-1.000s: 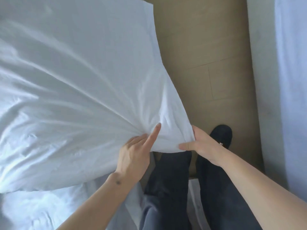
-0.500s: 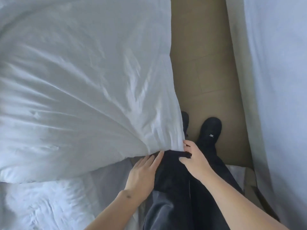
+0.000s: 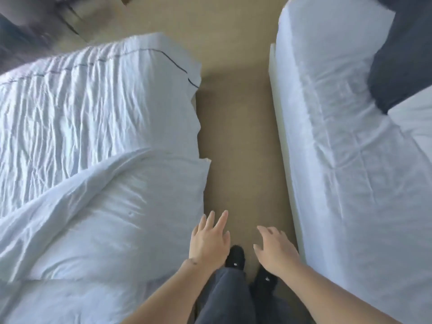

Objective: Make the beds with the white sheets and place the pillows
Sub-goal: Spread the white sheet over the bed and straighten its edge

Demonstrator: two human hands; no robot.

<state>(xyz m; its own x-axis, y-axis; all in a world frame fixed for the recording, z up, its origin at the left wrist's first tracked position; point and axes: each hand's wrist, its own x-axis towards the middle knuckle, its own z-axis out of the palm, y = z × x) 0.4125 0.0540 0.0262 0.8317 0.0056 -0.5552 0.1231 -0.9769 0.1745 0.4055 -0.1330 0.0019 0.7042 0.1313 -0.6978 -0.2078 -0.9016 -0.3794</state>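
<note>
Head view: both hands, left point(image 3: 209, 239) and right point(image 3: 274, 249), empty (fingers spread), seemingly above floor point(image 3: 238, 136).

I stand on the tan floor point(image 3: 238, 127) between two beds. My left hand point(image 3: 208, 242) hovers spread at the edge of the rumpled white sheet point(image 3: 105, 206), my right hand point(image 3: 275, 250) empty beside the other bed point(image 3: 339, 160).

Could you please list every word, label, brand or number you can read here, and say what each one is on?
No text is legible anywhere.
Left shoe: a small pale mark, too small and blurred to read.
Right shoe: a similar pale mark, also unreadable.
White bedding and right bed: no print visible.
</note>
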